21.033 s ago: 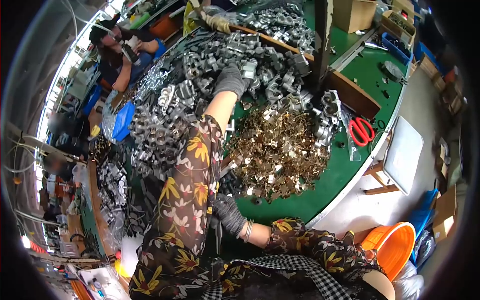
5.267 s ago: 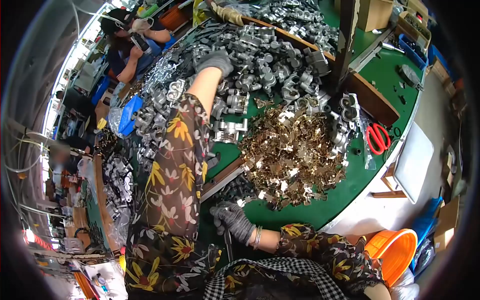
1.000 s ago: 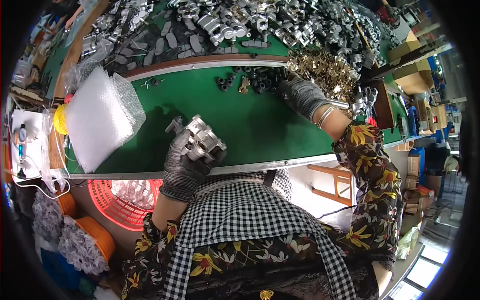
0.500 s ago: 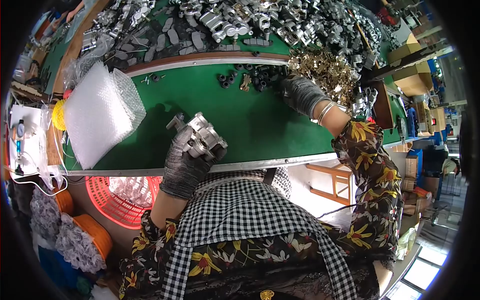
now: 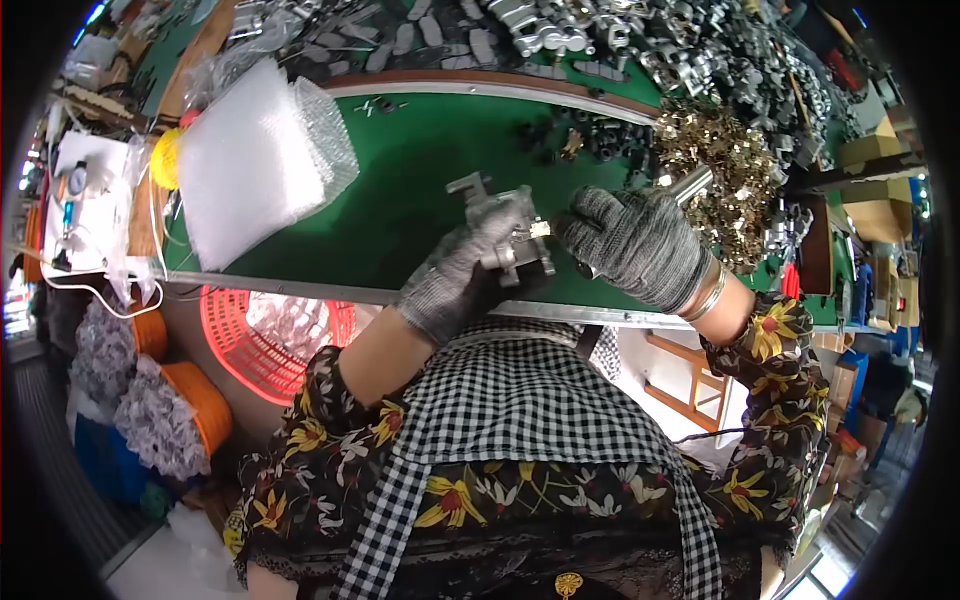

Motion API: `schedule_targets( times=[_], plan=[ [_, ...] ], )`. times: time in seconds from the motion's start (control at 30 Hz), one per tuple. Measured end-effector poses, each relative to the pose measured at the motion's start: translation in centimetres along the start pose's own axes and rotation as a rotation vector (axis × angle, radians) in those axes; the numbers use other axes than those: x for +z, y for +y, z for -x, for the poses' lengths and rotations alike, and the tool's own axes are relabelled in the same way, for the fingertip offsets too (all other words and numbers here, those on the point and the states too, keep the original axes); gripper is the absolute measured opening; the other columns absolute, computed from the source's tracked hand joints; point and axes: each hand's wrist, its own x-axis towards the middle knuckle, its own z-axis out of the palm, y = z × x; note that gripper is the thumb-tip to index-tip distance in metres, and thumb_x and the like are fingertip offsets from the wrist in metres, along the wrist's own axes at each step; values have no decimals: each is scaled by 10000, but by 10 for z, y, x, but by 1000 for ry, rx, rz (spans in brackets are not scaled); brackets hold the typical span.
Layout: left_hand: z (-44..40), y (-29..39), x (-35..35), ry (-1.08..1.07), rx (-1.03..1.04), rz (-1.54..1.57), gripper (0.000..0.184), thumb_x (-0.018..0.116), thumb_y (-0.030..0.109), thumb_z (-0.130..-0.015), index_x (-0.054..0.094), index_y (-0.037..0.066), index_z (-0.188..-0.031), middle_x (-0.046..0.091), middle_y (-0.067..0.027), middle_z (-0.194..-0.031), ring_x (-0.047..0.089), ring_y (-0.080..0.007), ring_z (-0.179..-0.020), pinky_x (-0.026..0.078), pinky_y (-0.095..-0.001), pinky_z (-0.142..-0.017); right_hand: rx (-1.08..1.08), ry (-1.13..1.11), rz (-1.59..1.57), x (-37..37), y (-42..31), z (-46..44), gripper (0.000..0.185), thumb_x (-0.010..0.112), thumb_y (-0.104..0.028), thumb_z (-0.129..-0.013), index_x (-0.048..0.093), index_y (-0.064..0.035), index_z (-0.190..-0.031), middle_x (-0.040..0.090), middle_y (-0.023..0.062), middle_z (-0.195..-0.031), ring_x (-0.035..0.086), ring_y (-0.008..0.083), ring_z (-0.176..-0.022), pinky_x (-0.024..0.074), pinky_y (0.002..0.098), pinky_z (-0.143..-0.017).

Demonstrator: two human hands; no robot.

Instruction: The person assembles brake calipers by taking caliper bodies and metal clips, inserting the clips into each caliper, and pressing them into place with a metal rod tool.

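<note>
My left hand (image 5: 455,275), in a grey knitted glove, grips a silver brake caliper (image 5: 500,222) above the green worktop (image 5: 400,200), near its front edge. My right hand (image 5: 640,245), gloved alike, is closed just right of the caliper. A silver rod-shaped tool (image 5: 690,187) sticks out behind its knuckles. At its fingertips a small shiny brass-coloured clip (image 5: 540,229) meets the caliper's side; whether it is seated there I cannot tell. Behind the right hand lie a heap of brass-coloured clips (image 5: 725,150) and black rubber pieces (image 5: 610,140).
Bubble-wrap sheets (image 5: 250,165) lie on the left. Calipers (image 5: 690,60) and dark brake pads (image 5: 403,40) are piled beyond the wooden ledge (image 5: 500,82). A red basket (image 5: 225,340) stands below the worktop's front edge. A brown box (image 5: 870,160) is at far right.
My right hand has come from the rubber pieces toward me, up to the caliper, with the clip now at its fingertips. My left hand has raised the caliper slightly. The view has shifted.
</note>
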Motion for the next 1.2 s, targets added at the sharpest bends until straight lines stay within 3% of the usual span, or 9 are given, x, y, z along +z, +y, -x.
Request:
schedule_targets(
  times=[0.1, 0.3, 0.33, 0.47, 0.7, 0.9, 1.07, 1.13, 1.2],
  plan=[
    [0, -21, -21, -241, 109, -9, 508, 712, 406, -807, 502, 80, -1134, 601, -65, -1004, 617, -222, -933, 547, -363, -812, 5, 55, -104, 8, -3, -9, 363, 587, -138, -757, 594, -133, -1119, 576, 91, -1031, 619, 237, -691, 502, 353, -576],
    [12, -12, -19, -12, 161, 178, 419, 688, 231, -837, 506, 68, -1178, 600, -84, -1046, 622, -240, -951, 558, -405, -826, 393, 209, -977, 24, -2, -17, 345, 706, -157, -738, 625, -68, -1061, 641, 129, -961, 651, 262, -762, 532, 322, -658],
    [10, -14, -23, 5, 185, 212, 415, 681, 213, -847, 505, 72, -1195, 604, -88, -1058, 630, -246, -938, 562, -411, -829, 477, 219, -1066, 20, -5, -20, 301, 726, -225, -766, 645, -39, -989, 663, 140, -847, 654, 254, -751, 529, 311, -675],
    [2, -14, -31, -40, 233, 79, 407, 689, 205, -844, 516, 57, -1182, 609, -103, -1059, 636, -250, -936, 577, -404, -803, 700, 112, -1027, 14, -12, -31, 305, 713, -291, -799, 652, -10, -900, 651, 130, -738, 636, 241, -669, 507, 329, -633],
    [9, 9, -10, -51, 217, 40, 334, 602, 246, -906, 526, 36, -1155, 614, -95, -1012, 648, -185, -849, 588, -341, -731, 744, 82, -1224, 16, -1, -38, 255, 703, -254, -805, 655, -19, -890, 654, 107, -752, 628, 204, -673, 506, 302, -643],
    [19, -3, -45, -79, 220, -218, 411, 534, 295, -939, 477, 35, -1253, 601, -81, -1124, 614, -173, -983, 510, -303, -896, 250, 207, -915, 9, 10, -62, 189, 705, -222, -764, 669, -69, -870, 657, 112, -806, 638, 260, -758, 515, 327, -704],
    [42, -10, -61, 81, -4, 153, 400, 494, 324, -950, 488, 65, -1254, 564, -98, -1199, 563, -202, -1090, 465, -332, -969, 182, -16, -1061, 27, -10, -85, 198, 696, -217, -759, 677, -47, -859, 659, 131, -775, 637, 281, -728, 512, 359, -714],
    [61, -4, -38, 329, 12, 136, 432, 515, 367, -930, 514, 44, -1216, 593, -136, -1151, 596, -244, -1042, 503, -378, -923, 168, -103, -1171, 39, -15, -91, 200, 682, -220, -772, 679, -42, -863, 660, 142, -783, 637, 280, -723, 513, 365, -703],
    [74, -7, -47, 221, 48, 175, 468, 531, 406, -915, 528, 32, -1195, 612, -156, -1109, 624, -268, -983, 528, -414, -873, 38, -99, -1024, 50, -22, -98, 175, 670, -199, -777, 681, -44, -857, 658, 147, -780, 636, 282, -721, 515, 363, -696]
  ],
)
